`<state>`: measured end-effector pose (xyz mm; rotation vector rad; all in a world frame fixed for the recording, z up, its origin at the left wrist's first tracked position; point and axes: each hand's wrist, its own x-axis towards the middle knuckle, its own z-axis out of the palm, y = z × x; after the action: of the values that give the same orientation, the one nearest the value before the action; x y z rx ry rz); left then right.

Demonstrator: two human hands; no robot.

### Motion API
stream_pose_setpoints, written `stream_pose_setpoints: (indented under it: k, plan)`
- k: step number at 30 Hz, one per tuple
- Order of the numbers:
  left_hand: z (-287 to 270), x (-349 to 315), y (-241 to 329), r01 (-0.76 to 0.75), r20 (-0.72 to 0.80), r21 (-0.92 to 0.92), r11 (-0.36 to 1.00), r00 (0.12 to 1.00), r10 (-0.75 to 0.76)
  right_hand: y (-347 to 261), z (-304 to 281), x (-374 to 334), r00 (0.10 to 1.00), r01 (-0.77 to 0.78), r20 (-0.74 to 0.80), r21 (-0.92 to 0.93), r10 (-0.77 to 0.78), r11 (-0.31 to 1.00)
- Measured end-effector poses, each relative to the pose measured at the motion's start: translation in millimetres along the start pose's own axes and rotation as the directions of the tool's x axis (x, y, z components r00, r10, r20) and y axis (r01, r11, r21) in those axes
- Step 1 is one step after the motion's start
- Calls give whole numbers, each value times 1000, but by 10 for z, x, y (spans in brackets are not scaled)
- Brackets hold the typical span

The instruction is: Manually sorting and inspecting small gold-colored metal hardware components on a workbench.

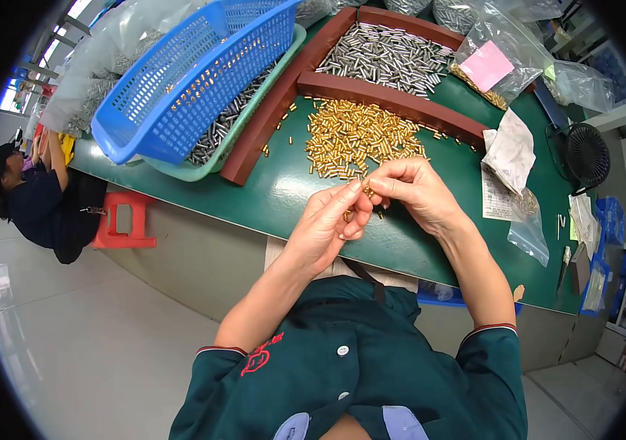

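My left hand (326,226) and my right hand (417,192) meet fingertip to fingertip above the green table's near edge. Pinched between the right fingers is a small brass cylinder (369,191), touched by the left thumb as well. More brass bits show in the curled left fingers; how many lie hidden there I cannot tell. Just beyond my hands spreads a pile of brass cylinders (361,136), with loose ones around its edge. Behind a brown wooden bar (393,105) lies a heap of silver metal pins (386,57).
At left, a blue plastic basket (159,110) leans in a pale green tray (188,174) of dark pins. On the right are a white cloth (511,143), a clear bag (529,238) and a black fan (586,155). A person (31,191) sits beyond a red stool (124,220).
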<state>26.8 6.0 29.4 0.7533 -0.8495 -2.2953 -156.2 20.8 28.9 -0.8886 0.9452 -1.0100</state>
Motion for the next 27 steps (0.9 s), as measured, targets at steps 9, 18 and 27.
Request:
stream_pose_setpoints:
  k: [9,18,27]
  plan:
    - [-47,-18,-2,4,-41,-54,999,999,-6,-5,24,-15,998,53,29,-42,-52,998]
    - [-83,3,-37,26,-56,-111,994,998,-32,-45,62,-36,997,73,-6,-82,-73,994]
    - [-192,36,-111,174,8,-356,918,983,-183,-80,214,-27,876,443,150,-629,-459,639]
